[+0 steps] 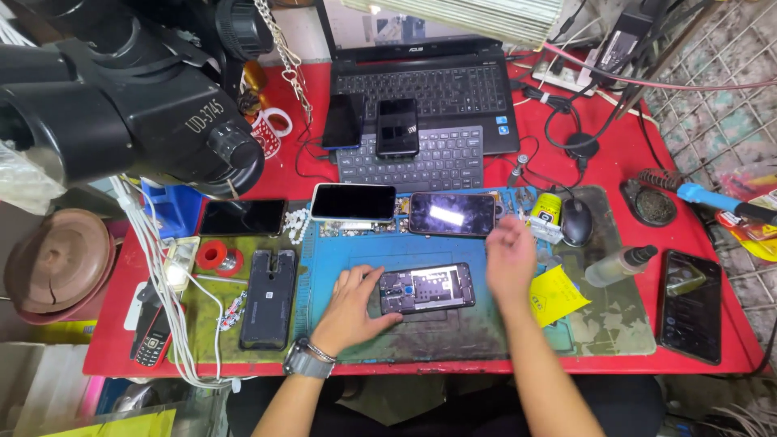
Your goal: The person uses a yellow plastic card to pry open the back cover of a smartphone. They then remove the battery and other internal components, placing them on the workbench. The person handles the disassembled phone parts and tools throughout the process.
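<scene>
An opened phone (426, 289) with its back cover off lies on the blue work mat (340, 255), its circuit board showing. My left hand (354, 301) rests on the mat with fingers pressed against the phone's left end, a watch on the wrist. Just right of the phone my right hand (510, 257) hovers, fingers spread and blurred, holding nothing that I can see. A yellow paper (554, 294) lies right of that hand.
Several phones lie around the mat: two above it (354, 201) (452, 214), one left (243, 217), one far right (689, 305). A black back cover (269, 298), red tape roll (212, 255), mouse (576, 222), squeeze bottle (619, 265), keyboard (413, 158), laptop (425, 81) and microscope (121, 89) crowd the red table.
</scene>
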